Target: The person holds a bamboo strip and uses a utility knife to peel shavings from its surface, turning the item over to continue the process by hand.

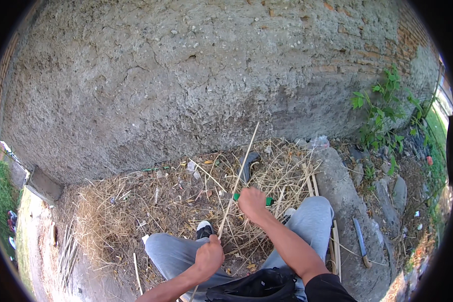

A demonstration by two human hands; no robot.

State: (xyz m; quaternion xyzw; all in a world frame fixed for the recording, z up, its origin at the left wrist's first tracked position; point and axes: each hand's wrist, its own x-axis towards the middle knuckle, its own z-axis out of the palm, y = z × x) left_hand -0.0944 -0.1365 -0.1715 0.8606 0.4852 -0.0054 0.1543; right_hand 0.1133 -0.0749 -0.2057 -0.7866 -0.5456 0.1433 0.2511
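My left hand (209, 256) is closed around the lower part of a long, thin, pale cane strip (246, 155). The strip rises at a slant between my knees, its far tip in front of the wall. My right hand (252, 203) is closed around the green handle of a knife (270, 201). The short grey blade shows left of the fist, against the strip; its exact contact is too small to make out. Below my hands, thin pale shavings (259, 231) cover the ground between and around my feet.
A long knife (360, 238) with a wooden handle lies on the concrete slab (332, 173) at right. Several pale strips (335, 246) lie by my right leg, and thin rods (68, 256) at far left. A rough wall (186, 85) stands ahead, with a leafy plant (382, 110) at right.
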